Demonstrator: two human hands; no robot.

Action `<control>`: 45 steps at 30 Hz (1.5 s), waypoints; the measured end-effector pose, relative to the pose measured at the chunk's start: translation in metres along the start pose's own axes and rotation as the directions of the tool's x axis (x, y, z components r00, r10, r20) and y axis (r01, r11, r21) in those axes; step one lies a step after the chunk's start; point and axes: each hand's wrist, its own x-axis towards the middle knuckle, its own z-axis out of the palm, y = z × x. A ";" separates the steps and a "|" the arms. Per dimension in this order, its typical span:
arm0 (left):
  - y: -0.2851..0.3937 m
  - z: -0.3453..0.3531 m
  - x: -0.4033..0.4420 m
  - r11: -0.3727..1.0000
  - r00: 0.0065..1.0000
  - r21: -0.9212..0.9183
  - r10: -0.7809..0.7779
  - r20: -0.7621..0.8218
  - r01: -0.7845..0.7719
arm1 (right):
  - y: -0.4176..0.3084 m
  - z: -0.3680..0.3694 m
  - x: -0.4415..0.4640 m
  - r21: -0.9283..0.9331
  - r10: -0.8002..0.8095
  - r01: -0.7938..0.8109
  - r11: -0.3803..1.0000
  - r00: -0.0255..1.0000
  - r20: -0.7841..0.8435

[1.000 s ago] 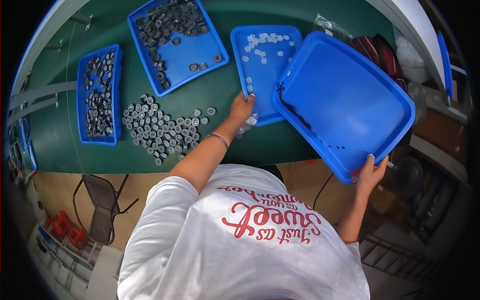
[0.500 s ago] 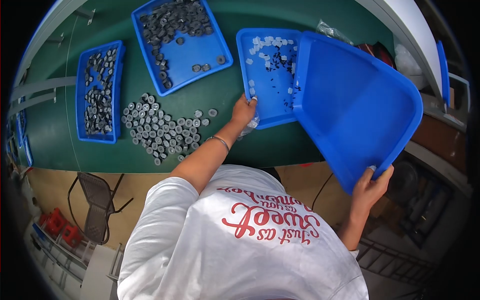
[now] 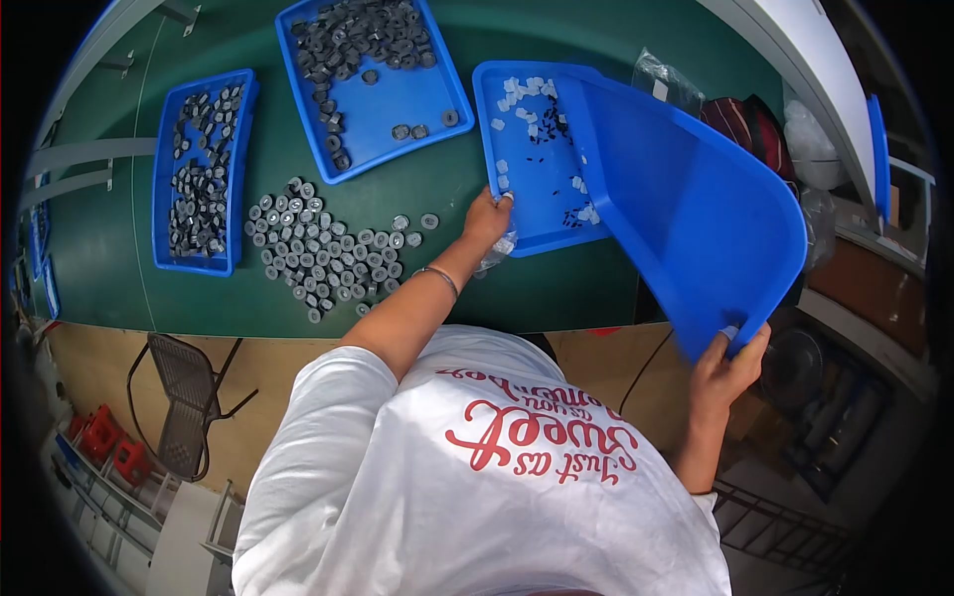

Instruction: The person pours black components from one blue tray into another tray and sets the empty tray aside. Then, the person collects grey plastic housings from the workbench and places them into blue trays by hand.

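My left hand point(image 3: 488, 221) is closed on the near left rim of a blue tray point(image 3: 527, 204) lying on the table. Small white pieces point(image 3: 524, 87) and tiny black pieces point(image 3: 553, 127) are scattered inside that tray. A second blue tray point(image 3: 696, 199) is tilted up at the right, its lower edge over the first tray's right side. My right hand point(image 3: 730, 372) grips the tilted tray's near corner, thumb on the inside. The inside of this tray shows no pieces. Crumpled clear plastic point(image 3: 499, 253) pokes out below my left hand.
Many grey round parts point(image 3: 318, 248) lie loose on the green table point(image 3: 417, 308). Two more blue trays, one at the left point(image 3: 241, 169) and one at the back point(image 3: 383, 109), hold dark parts. Plastic bags point(image 3: 668, 84) and a dark red bundle point(image 3: 750, 129) sit behind the tilted tray.
My right hand has swung the tilted tray left and slightly up, and it now stands steeper. More white pieces show by its lower edge in the first tray. My left hand stays on the rim.
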 end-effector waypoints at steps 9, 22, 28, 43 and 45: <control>0.003 -0.002 0.001 1.000 1.000 -0.019 -0.025 -0.013 0.025 | 0.005 0.002 0.006 0.062 0.011 -0.008 0.998 0.999 -0.050; -0.016 -0.027 0.024 0.904 0.973 -0.377 -0.144 0.181 0.204 | 0.122 -0.048 -0.061 0.817 0.705 -0.557 0.149 0.639 0.307; 0.045 -0.015 -0.005 0.975 0.992 -0.186 -0.115 0.060 0.124 | 0.162 -0.103 0.035 0.923 0.787 -0.383 0.017 0.575 0.224; 0.055 -0.004 -0.012 0.965 0.991 -0.228 -0.116 0.067 0.128 | 0.563 0.009 0.371 0.981 0.890 -0.137 -0.137 0.418 0.182; 0.062 -0.003 -0.012 0.979 0.989 -0.156 -0.116 0.093 0.129 | 0.567 0.000 0.380 0.985 0.833 -0.173 0.000 0.544 0.095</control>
